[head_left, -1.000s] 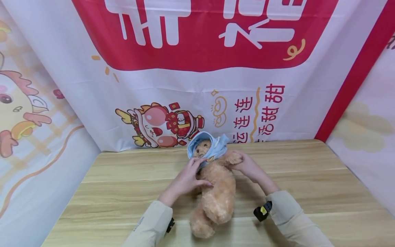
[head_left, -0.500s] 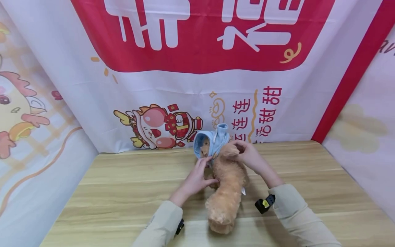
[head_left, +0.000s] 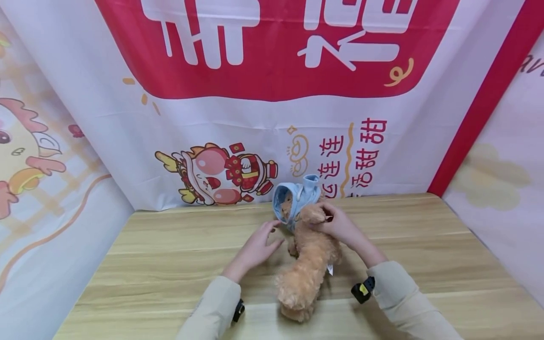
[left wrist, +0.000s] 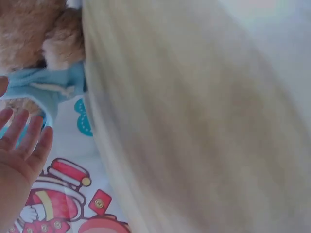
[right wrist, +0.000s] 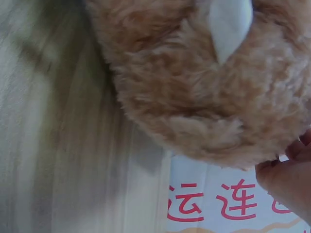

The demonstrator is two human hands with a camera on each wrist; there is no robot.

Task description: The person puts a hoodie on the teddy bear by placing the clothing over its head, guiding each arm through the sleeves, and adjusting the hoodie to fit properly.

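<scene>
A brown plush bear (head_left: 312, 255) lies on its side on the wooden table, legs toward me. A light blue hood (head_left: 301, 200) surrounds its head, opening to the left. My right hand (head_left: 337, 226) grips the bear near its raised arm; in the right wrist view that hand (right wrist: 291, 182) shows at the edge of the fur, some fingers hidden. My left hand (head_left: 257, 245) is left of the bear, slightly apart from it, fingers extended. In the left wrist view the left hand's spread fingers (left wrist: 34, 138) appear before the blue hood (left wrist: 48, 85).
The wooden table (head_left: 170, 264) ends at a printed white and red cloth backdrop (head_left: 238, 113) just behind the bear's head. Cloth panels (head_left: 501, 179) stand at either side. A white tag (head_left: 330, 269) sticks out from the bear's right side.
The bear has been rolled onto its side, its hooded head shifting right. My left hand has come off it and moved left. My right hand stays at the bear's arm.
</scene>
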